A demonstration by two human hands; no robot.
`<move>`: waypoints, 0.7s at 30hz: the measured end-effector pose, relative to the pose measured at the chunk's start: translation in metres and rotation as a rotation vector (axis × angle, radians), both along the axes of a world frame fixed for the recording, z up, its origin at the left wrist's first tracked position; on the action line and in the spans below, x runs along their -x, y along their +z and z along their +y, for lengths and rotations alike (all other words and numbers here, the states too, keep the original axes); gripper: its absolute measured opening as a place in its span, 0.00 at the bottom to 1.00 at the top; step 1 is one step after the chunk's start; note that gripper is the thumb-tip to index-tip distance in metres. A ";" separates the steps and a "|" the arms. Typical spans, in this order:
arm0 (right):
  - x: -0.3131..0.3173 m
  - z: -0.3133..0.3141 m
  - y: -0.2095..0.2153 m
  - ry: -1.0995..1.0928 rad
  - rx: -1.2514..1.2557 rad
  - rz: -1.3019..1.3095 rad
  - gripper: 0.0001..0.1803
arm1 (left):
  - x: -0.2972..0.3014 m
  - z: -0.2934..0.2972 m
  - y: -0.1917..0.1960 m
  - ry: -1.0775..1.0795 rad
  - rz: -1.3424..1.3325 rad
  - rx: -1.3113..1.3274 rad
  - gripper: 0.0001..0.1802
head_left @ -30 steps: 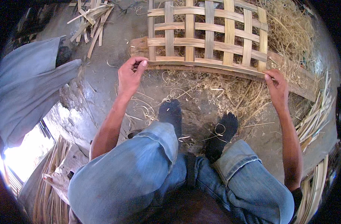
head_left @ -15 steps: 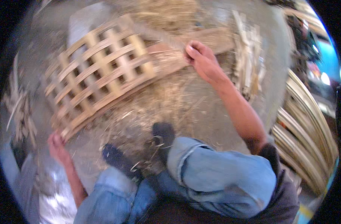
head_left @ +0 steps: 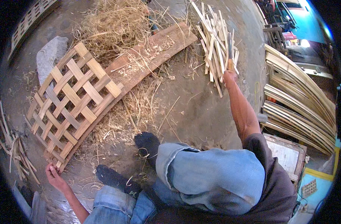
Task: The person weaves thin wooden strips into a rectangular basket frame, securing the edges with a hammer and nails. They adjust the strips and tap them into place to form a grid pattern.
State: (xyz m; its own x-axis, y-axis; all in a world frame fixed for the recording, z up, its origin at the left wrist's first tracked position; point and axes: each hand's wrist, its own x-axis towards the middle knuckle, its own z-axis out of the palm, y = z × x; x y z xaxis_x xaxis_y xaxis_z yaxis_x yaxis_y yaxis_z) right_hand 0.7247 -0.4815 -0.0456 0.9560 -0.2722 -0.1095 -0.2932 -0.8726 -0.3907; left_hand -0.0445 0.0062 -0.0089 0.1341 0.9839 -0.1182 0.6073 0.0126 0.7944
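A woven panel of flat bamboo strips (head_left: 71, 93) leans over a long brown plank (head_left: 166, 54) on the floor at the left. At the panel's near-left corner my left hand (head_left: 57, 180) has its fingers closed on a strip end. Stretched out to the right, my right hand (head_left: 231, 77) grips the wooden handle of a knife (head_left: 230, 46), its narrow metal blade pointing away from me. The knife is over or beside a loose heap of split bamboo sticks (head_left: 212, 48); whether it touches them I cannot tell.
Curly shavings (head_left: 112, 24) are piled behind the plank, with more scattered near my feet. A pale stone-like slab (head_left: 49, 56) lies behind the panel. Long curved bamboo bundles (head_left: 290, 108) stand at the right. More sticks (head_left: 19, 156) lie far left.
My right hand has swung right, from above the plank to the stick heap, with the knife. My left hand stays at the panel's corner. The view has shifted.
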 end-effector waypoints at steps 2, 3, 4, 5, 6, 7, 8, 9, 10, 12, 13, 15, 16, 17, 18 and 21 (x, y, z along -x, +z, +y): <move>-0.008 -0.041 0.003 0.124 0.169 -0.010 0.18 | 0.004 0.001 -0.017 -0.037 -0.040 0.055 0.13; -0.010 -0.045 0.001 0.198 0.277 -0.083 0.18 | 0.009 0.002 -0.022 -0.053 -0.050 0.072 0.13; -0.001 -0.031 -0.009 0.276 0.373 -0.142 0.18 | 0.012 0.002 -0.018 -0.069 -0.005 0.039 0.13; 0.006 -0.018 -0.013 0.353 0.470 -0.205 0.19 | 0.011 0.000 -0.013 -0.086 0.036 0.007 0.13; 0.011 -0.005 -0.012 0.322 0.487 -0.169 0.19 | 0.010 -0.002 -0.010 -0.102 0.075 -0.023 0.13; 0.014 0.008 -0.008 0.292 0.505 -0.134 0.20 | 0.009 -0.004 -0.008 -0.093 0.058 -0.013 0.13; 0.013 0.019 -0.001 0.263 0.522 -0.102 0.21 | 0.009 -0.007 -0.006 -0.081 0.038 -0.005 0.13; 0.010 0.028 0.010 0.245 0.469 0.050 0.25 | 0.008 -0.008 -0.005 -0.069 0.019 0.003 0.12; 0.011 0.032 0.014 0.226 0.501 0.002 0.24 | 0.007 -0.010 -0.006 -0.037 0.012 0.008 0.12; 0.018 0.041 0.016 0.189 0.564 -0.092 0.23 | 0.005 -0.012 -0.007 0.029 0.000 0.015 0.12; 0.016 0.038 0.017 0.207 0.581 -0.054 0.23 | 0.004 -0.013 -0.008 0.024 -0.012 0.014 0.13; 0.011 0.029 0.021 0.242 0.614 0.022 0.23 | 0.001 -0.013 -0.009 0.013 -0.035 0.010 0.13; 0.013 0.030 0.021 0.270 0.580 0.013 0.22 | 0.003 -0.013 -0.009 0.010 -0.033 0.005 0.13; 0.014 0.030 0.022 0.298 0.546 0.004 0.21 | 0.005 -0.012 -0.008 0.008 -0.031 0.001 0.13; 0.016 0.032 0.022 0.325 0.511 -0.005 0.20 | 0.007 -0.011 -0.008 0.005 -0.030 -0.003 0.13; 0.020 0.039 0.021 0.235 0.388 -0.290 0.17 | 0.014 -0.008 -0.013 0.035 -0.019 0.031 0.13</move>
State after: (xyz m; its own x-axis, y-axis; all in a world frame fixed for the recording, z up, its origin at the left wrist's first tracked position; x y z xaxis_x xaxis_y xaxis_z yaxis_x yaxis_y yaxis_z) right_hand 0.7042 -0.4422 -0.0251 0.9721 -0.0149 0.2340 -0.0003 -0.9981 -0.0623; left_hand -0.0582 -0.0014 -0.0217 0.1021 0.9840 -0.1461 0.5905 0.0583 0.8049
